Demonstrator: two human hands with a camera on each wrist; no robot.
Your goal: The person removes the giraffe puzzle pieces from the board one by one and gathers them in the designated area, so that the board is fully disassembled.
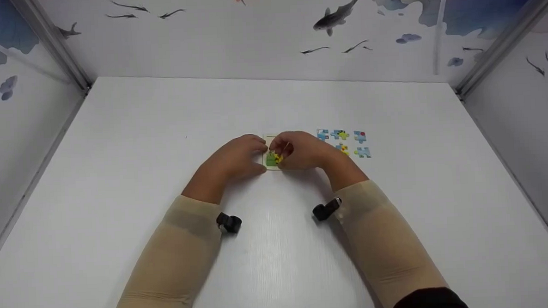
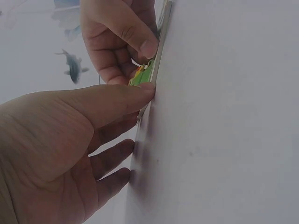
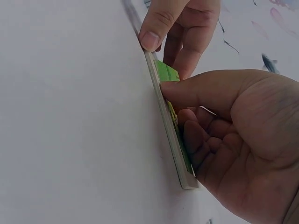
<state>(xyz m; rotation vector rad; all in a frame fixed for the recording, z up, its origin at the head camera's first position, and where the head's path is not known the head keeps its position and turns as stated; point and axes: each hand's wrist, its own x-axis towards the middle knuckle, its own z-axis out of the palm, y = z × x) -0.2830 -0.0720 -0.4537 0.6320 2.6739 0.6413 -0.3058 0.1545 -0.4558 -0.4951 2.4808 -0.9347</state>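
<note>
A small pale puzzle board (image 1: 269,138) lies flat on the table between my hands, with green and yellow puzzle pieces (image 1: 271,160) in its near part. My left hand (image 1: 237,158) holds the board's left side, thumb at the near corner and fingers farther back. Over the board's right part, my right hand (image 1: 304,150) curls its fingers and pinches at a piece beside the green one. In the right wrist view its thumb meets the board's near edge (image 3: 169,135), next to a green piece (image 3: 167,72). The fingers hide much of the board.
Several loose blue and yellow puzzle pieces (image 1: 360,136) lie right of the board, some partly behind my right hand. The white table (image 1: 269,256) is bordered by white panels (image 1: 250,39) with painted fish. A small black camera sits at each wrist.
</note>
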